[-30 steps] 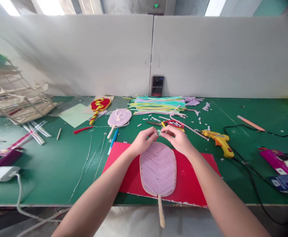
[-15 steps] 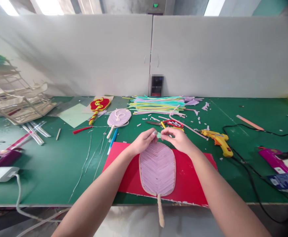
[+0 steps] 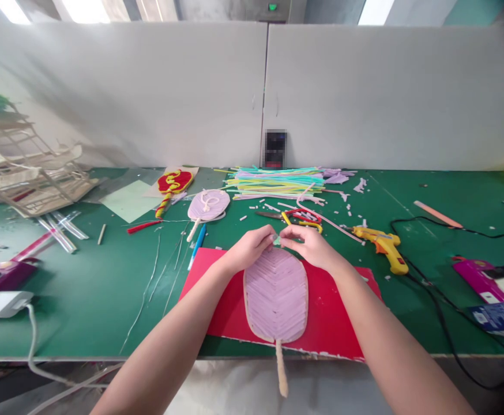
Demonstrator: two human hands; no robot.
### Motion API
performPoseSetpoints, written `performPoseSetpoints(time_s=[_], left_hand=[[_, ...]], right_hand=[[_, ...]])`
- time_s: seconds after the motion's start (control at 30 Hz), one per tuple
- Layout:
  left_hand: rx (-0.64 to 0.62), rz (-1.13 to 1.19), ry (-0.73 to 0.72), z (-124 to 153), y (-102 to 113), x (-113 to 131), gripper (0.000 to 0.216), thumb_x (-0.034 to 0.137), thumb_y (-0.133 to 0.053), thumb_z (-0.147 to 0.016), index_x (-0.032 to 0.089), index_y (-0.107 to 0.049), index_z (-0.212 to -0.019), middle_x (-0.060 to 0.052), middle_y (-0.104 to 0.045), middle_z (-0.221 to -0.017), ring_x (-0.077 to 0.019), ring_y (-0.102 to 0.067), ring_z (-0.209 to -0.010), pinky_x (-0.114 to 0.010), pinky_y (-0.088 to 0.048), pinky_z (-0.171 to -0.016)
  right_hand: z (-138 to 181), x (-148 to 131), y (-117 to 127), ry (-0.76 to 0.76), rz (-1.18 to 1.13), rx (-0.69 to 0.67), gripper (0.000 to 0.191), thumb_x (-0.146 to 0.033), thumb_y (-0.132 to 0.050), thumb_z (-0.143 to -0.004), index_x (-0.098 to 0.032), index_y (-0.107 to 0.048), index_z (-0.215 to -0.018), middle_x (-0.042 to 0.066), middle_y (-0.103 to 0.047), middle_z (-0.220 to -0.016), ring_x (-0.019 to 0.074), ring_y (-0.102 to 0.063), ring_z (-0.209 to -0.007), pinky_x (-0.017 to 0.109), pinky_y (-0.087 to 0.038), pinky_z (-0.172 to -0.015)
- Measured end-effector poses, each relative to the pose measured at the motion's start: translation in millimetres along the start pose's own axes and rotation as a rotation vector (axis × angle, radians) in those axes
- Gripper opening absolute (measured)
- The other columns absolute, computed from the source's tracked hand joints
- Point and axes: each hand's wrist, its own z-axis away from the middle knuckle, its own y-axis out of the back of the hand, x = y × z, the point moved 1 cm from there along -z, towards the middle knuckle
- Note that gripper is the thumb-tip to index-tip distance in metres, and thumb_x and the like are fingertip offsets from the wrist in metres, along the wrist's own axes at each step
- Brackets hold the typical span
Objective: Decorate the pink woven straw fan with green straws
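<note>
So both hands are up at the top edge of a lavender leaf-shaped hand fan (image 3: 275, 297), which lies on a red board (image 3: 338, 314) with its cream handle poking out past the front edge of the green surface (image 3: 113, 311). Left hand (image 3: 254, 246) has its grip pinched down on a small pale green piece (image 3: 277, 240), just over the fan's tip. Right hand (image 3: 310, 245) comes in from the other side, thumb and forefinger nearly together right beside that piece, but honestly I can't tell if its grip has hold of it too. Just beyond the hands there's a pair of scissors (image 3: 266, 215), and behind those a pile of pastel chenille stems (image 3: 273, 184). Yellow glue gun (image 3: 382, 245) is lying off to the right, cord trailing away. Over on the left you've got a blue pen (image 3: 197, 245) near the board's corner, a second lilac fan (image 3: 196, 208), a red-and-yellow fan (image 3: 176, 181) and a red tassel (image 3: 143, 226).
</note>
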Motion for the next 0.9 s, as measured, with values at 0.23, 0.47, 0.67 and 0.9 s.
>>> performPoseSetpoints(time_s=[0.23, 0.47, 0.67, 0.9], left_hand=[[0.002, 0.086, -0.006, -0.6, -0.5, -1.3, 0.028, 0.033, -0.032, -0.089, 0.016, -0.044, -0.070, 0.002, -0.046, -0.066, -0.0089, -0.041, -0.062, -0.021, -0.035, -0.062], [0.040, 0.269, 0.028, -3.7, -1.6, -2.7, 0.035, 0.044, -0.035, -0.088, 0.016, -0.047, -0.070, 0.000, -0.051, -0.065, -0.0101, -0.047, -0.063, -0.024, -0.039, -0.066], [0.146, 0.534, 0.157, -7.0, -5.5, -6.7, 0.045, 0.054, -0.035, -0.084, 0.015, -0.048, -0.069, 0.000, -0.049, -0.057, -0.0100, -0.047, -0.054, -0.025, -0.041, -0.057], [0.043, 0.818, 0.230, -5.0, -9.4, -1.0, 0.028, 0.040, -0.050, -0.080, 0.014, -0.048, -0.071, 0.002, -0.046, -0.061, -0.0087, -0.048, -0.056, -0.024, -0.043, -0.058]], right_hand=[[0.2, -1.0, -0.8, 0.009, -0.047, -0.045, 0.021, -0.038, -0.057, -0.078, -0.018, -0.061, -0.081, 0.002, -0.063, -0.079, 0.0158, -0.058, -0.078, 0.029, -0.045, -0.075], [-0.6, -1.4, -1.9, 0.044, -0.047, 0.027, 0.018, -0.037, -0.057, -0.078, -0.019, -0.061, -0.079, 0.002, -0.063, -0.079, 0.0157, -0.059, -0.076, 0.029, -0.046, -0.072], [-1.7, 0.4, -0.7, 0.292, 0.182, 0.371, 0.013, -0.031, -0.054, -0.083, -0.022, -0.063, -0.079, 0.004, -0.064, -0.081, 0.0175, -0.059, -0.080, 0.032, -0.045, -0.078], [0.6, 0.1, -2.8, 0.433, 0.420, 0.302, 0.016, -0.026, -0.051, -0.086, -0.026, -0.067, -0.086, 0.005, -0.065, -0.086, 0.0193, -0.058, -0.083, 0.036, -0.043, -0.082]])
